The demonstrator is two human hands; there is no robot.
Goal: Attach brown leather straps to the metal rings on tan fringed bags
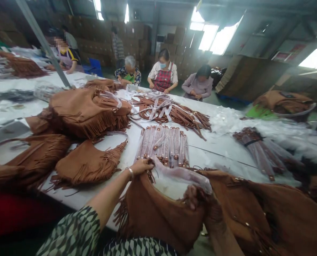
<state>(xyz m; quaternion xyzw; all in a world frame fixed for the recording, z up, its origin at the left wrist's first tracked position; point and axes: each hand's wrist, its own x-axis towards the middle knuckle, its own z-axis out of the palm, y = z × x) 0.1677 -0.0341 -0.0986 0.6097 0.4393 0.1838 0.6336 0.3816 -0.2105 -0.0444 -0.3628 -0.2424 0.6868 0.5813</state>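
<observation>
A brown fringed handbag hangs upright between my two hands at the table's near edge. My left hand is closed on its upper left corner, where the strap joins. At the opposite corner my right hand grips the bag, its fingers blurred and partly behind fringe. The plastic-wrapped strap arches over the bag's mouth from one hand to the other. Just beyond my left hand lies a row of wrapped short straps with metal studs.
Fringed bags lie at the left, beside a heaped pile. Long loose straps spread behind the wrapped row. More brown bags and a tied strap bundle are at the right. Several people sit along the far side; a slanted pole rises left.
</observation>
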